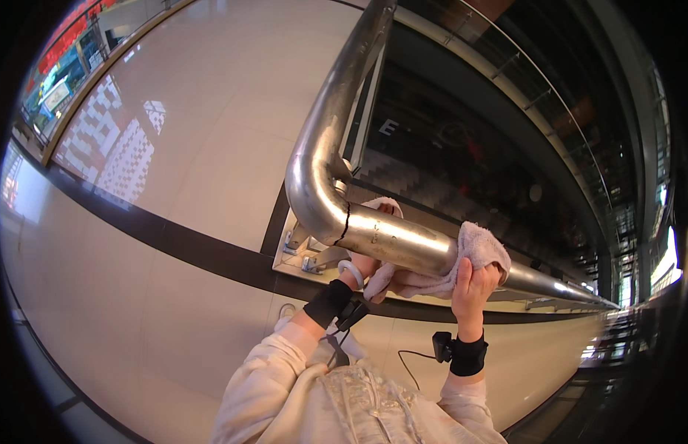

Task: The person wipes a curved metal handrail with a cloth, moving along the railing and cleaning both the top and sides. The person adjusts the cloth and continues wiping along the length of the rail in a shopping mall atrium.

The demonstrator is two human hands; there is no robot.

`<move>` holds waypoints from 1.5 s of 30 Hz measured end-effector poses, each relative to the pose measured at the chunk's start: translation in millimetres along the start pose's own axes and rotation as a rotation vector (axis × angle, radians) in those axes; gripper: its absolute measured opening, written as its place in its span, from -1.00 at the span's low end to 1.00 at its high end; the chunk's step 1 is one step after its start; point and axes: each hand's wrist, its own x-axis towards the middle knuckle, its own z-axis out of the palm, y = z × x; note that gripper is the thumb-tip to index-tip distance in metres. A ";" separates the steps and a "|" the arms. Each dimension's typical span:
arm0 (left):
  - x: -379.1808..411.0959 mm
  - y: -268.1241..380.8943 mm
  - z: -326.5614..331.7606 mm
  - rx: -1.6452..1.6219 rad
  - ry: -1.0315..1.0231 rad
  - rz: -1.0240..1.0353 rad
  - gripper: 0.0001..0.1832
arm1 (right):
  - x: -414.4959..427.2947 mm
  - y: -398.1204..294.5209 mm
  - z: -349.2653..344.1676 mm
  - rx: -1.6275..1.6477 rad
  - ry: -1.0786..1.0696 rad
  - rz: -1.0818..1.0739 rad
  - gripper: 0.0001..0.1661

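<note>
A pale pink towelling cloth (481,243) is draped over the thick metal handrail (404,235) and hangs below it towards the left. My right hand (476,286) grips the cloth against the near side and top of the rail, thumb pointing up. Beneath the rail reaches my left hand (367,264), its palm largely hidden by the pipe. Its fingertips show beyond the far side, against another part of the cloth. Left of the cloth, a dark jagged line marks the joint at the rail's bent elbow (316,186).
Metal brackets (313,261) stand under the rail on a light ledge. A dark floor band (211,255) crosses the pale, glossy floor (222,111). Beyond the rail lies a dark lower area with steps (433,205). Thin cables hang by my wrist straps.
</note>
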 end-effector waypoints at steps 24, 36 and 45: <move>16.6 40.1 -62.5 -0.809 0.128 -0.499 -0.63 | 4.8 -4.5 3.8 -0.034 0.054 -0.186 -0.54; 46.0 -2.6 -33.3 -0.963 0.285 -0.304 -0.57 | 4.4 -14.4 11.9 0.024 0.175 -0.259 -0.62; -5.7 -57.6 19.3 -0.459 0.483 -0.257 -0.70 | 1.6 -8.9 13.3 -0.036 0.158 -0.289 -0.56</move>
